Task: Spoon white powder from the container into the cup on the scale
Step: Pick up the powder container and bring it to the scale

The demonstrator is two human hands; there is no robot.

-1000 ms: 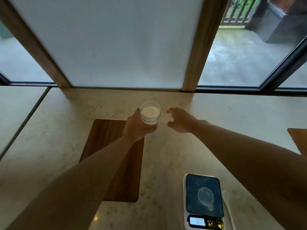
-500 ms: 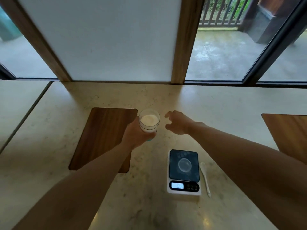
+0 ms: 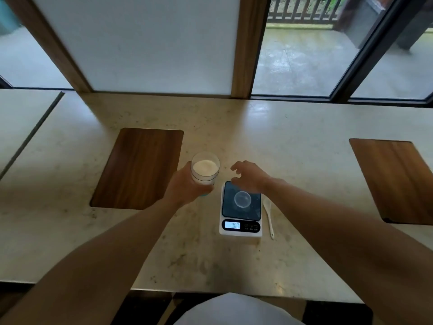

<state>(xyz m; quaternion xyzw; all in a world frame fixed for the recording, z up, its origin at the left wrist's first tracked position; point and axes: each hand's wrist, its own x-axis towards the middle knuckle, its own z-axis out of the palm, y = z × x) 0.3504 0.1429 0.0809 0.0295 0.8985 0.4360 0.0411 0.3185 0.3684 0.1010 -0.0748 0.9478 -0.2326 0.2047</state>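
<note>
My left hand grips a clear round container of white powder, held upright just left of the scale. The scale is white with a dark top and a lit display. A small clear cup stands in the middle of its platform. My right hand hovers over the scale's far edge, fingers spread and curled, holding nothing. A white spoon lies on the counter along the scale's right side.
The pale stone counter runs under a window wall. A dark wooden board lies left of the container and another at the far right. A seam splits the counter at the far left.
The view has tilted down and pulled back, so the scale now sits nearer the hands. My left hand has brought the container closer to the scale. My right hand stays spread beside it.
</note>
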